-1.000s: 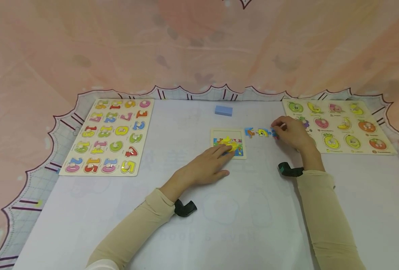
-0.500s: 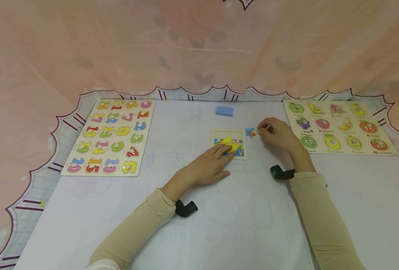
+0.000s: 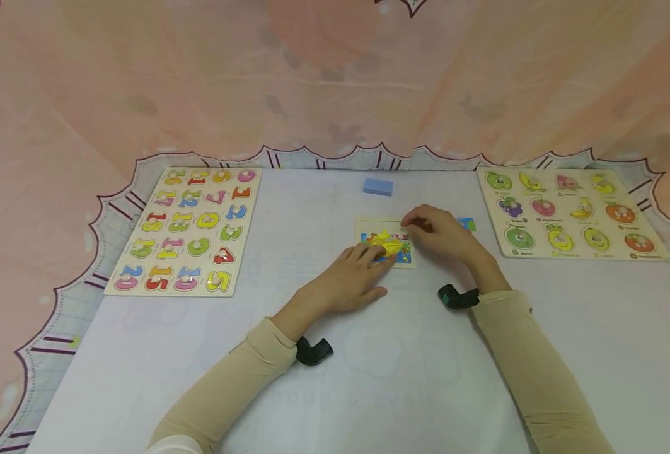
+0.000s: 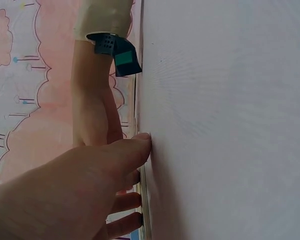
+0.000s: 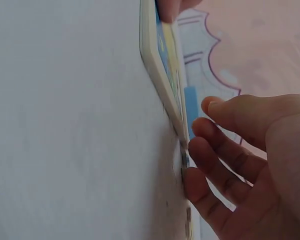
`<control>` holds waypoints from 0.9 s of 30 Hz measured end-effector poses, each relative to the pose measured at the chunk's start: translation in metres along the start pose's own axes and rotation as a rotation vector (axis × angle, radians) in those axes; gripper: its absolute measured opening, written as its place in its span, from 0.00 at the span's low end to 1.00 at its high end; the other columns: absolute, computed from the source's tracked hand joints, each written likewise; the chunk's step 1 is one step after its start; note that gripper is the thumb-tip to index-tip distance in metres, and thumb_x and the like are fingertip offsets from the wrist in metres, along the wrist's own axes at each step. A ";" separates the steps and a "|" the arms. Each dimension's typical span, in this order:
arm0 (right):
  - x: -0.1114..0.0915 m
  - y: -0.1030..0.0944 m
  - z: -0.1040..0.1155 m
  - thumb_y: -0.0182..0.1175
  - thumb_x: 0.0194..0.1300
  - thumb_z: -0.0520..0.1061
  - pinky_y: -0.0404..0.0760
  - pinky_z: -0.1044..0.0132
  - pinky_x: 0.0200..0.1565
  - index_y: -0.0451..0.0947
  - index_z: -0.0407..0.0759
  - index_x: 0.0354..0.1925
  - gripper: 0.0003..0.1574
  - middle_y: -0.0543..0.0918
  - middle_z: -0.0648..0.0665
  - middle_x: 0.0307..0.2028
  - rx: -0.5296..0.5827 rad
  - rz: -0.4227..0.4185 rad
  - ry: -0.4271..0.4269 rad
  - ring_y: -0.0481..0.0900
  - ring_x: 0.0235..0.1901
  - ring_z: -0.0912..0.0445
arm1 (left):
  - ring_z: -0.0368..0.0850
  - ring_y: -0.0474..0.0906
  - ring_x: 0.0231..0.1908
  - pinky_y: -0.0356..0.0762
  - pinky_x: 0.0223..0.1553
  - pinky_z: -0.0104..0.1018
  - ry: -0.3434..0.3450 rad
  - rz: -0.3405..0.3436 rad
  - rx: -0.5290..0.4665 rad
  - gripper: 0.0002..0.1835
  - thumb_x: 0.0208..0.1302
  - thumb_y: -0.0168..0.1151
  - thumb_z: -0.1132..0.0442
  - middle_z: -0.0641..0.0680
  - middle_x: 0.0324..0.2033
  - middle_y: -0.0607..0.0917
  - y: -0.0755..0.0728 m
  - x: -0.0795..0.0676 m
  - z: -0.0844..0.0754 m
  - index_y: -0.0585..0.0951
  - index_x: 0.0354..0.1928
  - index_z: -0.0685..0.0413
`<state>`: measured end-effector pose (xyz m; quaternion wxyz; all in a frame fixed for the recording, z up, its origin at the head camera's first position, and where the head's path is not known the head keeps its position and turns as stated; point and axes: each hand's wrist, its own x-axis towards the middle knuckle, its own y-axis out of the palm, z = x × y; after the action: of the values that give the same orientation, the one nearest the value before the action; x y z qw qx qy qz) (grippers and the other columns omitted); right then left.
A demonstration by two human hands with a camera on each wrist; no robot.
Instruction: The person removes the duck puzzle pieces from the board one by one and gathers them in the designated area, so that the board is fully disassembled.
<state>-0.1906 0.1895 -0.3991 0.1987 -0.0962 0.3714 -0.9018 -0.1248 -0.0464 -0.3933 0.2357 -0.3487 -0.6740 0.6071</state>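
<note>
A small jigsaw puzzle in a pale tray point(image 3: 362, 221) lies mid-table, its lower part filled with yellow, blue and red pieces. My left hand point(image 3: 346, 280) rests on it, fingertips on the yellow picture and thumb spread toward the table. At the tray's upper right corner is my right hand point(image 3: 442, 234), fingers loosely bent. In the right wrist view, its fingertips sit beside the tray point(image 5: 149, 45) and over loose pieces point(image 5: 188, 215), with nothing visible between thumb and forefinger. One blue puzzle piece point(image 3: 467, 224) shows right of this hand, which hides others in the head view.
On the left lies a number peg board point(image 3: 184, 230), and at the right a fruit peg board point(image 3: 573, 211). A blue block point(image 3: 377, 187) stands behind the tray. Patterned cloth with a scalloped border point(image 3: 335, 157) rises along the back.
My right hand has moved left along the row of loose pieces to the tray's corner, uncovering the blue piece and covering the others. My left hand stays on the puzzle.
</note>
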 end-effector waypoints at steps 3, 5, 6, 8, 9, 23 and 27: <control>0.002 0.005 0.005 0.55 0.67 0.40 0.73 0.51 0.58 0.76 0.41 0.48 0.11 0.79 0.43 0.48 0.028 0.019 -0.032 0.75 0.50 0.50 | 0.49 0.54 0.67 0.55 0.69 0.47 0.008 -0.003 0.014 0.33 0.70 0.47 0.44 0.52 0.67 0.63 0.000 0.000 0.000 0.57 0.73 0.46; 0.003 0.008 0.008 0.55 0.68 0.40 0.73 0.53 0.56 0.76 0.41 0.49 0.12 0.79 0.43 0.48 0.026 0.034 -0.049 0.75 0.48 0.51 | 0.49 0.55 0.66 0.55 0.69 0.46 0.011 -0.005 0.019 0.33 0.70 0.47 0.44 0.52 0.66 0.63 0.000 0.000 0.000 0.57 0.72 0.46; 0.004 0.010 0.009 0.55 0.68 0.41 0.73 0.54 0.54 0.76 0.42 0.49 0.12 0.79 0.44 0.47 0.020 0.039 -0.054 0.74 0.47 0.51 | 0.49 0.55 0.66 0.55 0.69 0.46 0.012 -0.004 0.023 0.33 0.70 0.47 0.44 0.52 0.66 0.63 0.000 0.000 0.000 0.57 0.72 0.46; 0.005 0.012 0.012 0.54 0.68 0.42 0.72 0.56 0.51 0.77 0.42 0.51 0.14 0.79 0.44 0.47 0.002 0.047 -0.062 0.73 0.45 0.52 | 0.49 0.56 0.66 0.55 0.70 0.46 0.013 -0.005 0.029 0.33 0.70 0.47 0.44 0.52 0.66 0.63 0.000 0.000 0.000 0.58 0.72 0.47; 0.006 0.014 0.013 0.54 0.69 0.43 0.72 0.57 0.50 0.77 0.43 0.52 0.15 0.78 0.44 0.47 -0.004 0.052 -0.065 0.72 0.45 0.52 | 0.49 0.56 0.66 0.55 0.70 0.46 0.013 -0.005 0.033 0.33 0.70 0.47 0.44 0.52 0.67 0.63 0.000 0.001 0.000 0.58 0.72 0.47; 0.011 0.027 0.029 0.48 0.72 0.40 0.71 0.61 0.46 0.75 0.43 0.58 0.20 0.72 0.42 0.52 -0.013 0.158 -0.070 0.71 0.47 0.51 | 0.50 0.53 0.69 0.49 0.72 0.44 -0.018 0.070 0.116 0.34 0.72 0.41 0.44 0.52 0.71 0.56 -0.001 -0.002 -0.007 0.52 0.74 0.48; 0.011 0.028 0.029 0.47 0.72 0.39 0.71 0.59 0.48 0.76 0.43 0.57 0.19 0.72 0.42 0.51 -0.023 0.150 -0.072 0.71 0.48 0.51 | 0.50 0.53 0.69 0.50 0.72 0.44 -0.019 0.067 0.118 0.33 0.73 0.41 0.44 0.52 0.72 0.55 -0.001 -0.003 -0.007 0.51 0.74 0.48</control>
<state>-0.1834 0.1483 -0.3980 0.2776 -0.1028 0.3805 -0.8761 -0.1177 -0.0438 -0.3908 0.2291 -0.3509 -0.6273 0.6564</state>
